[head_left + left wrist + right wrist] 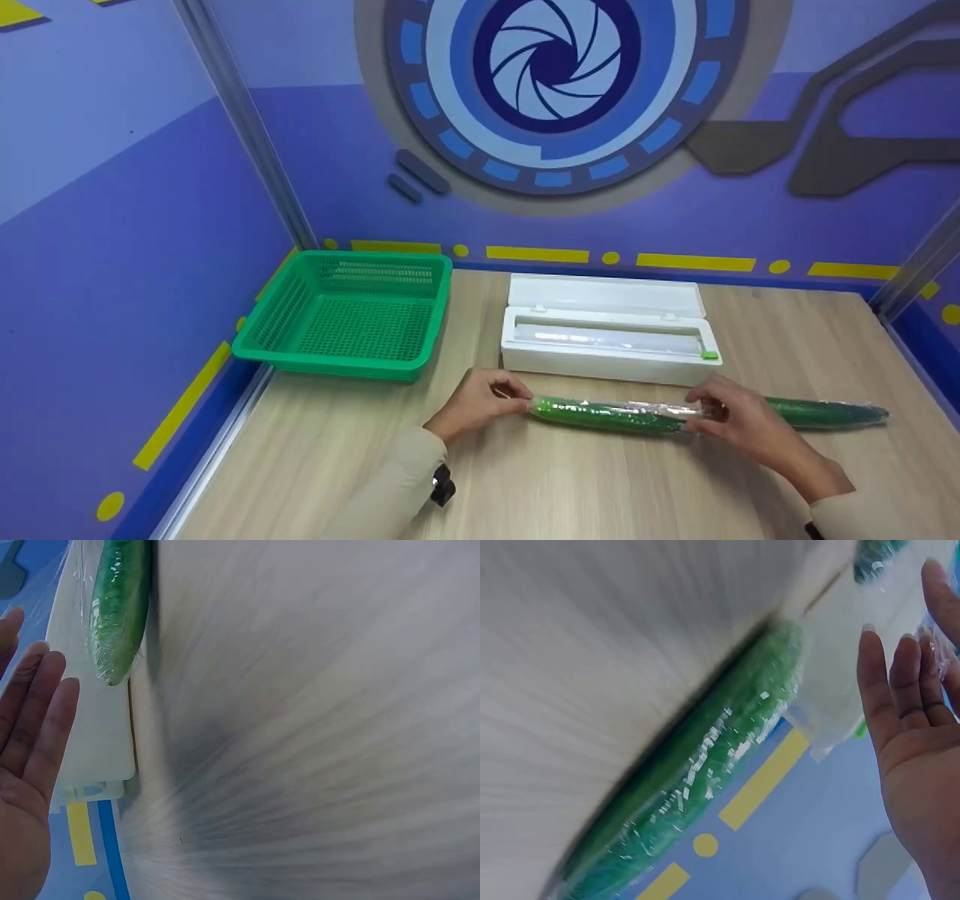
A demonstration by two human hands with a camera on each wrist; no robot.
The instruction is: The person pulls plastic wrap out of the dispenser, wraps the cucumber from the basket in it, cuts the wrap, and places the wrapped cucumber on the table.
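1. At the left end of the near cucumber [604, 415], the left hand [480, 401] touches the plastic film; whether its grip pinches the film cannot be told, though the left wrist view shows straight fingers [41, 716].
2. At the cucumber's other end, the right hand [739, 420] rests on it; its grip likewise cannot be told, and its fingers [900, 690] show straight in the right wrist view.
3. Beyond the right hand, a second wrapped cucumber [825, 412] lies on the table [600, 487].
4. Just behind both hands stands the open white film box [607, 330]; left of it sits a green basket [349, 315].
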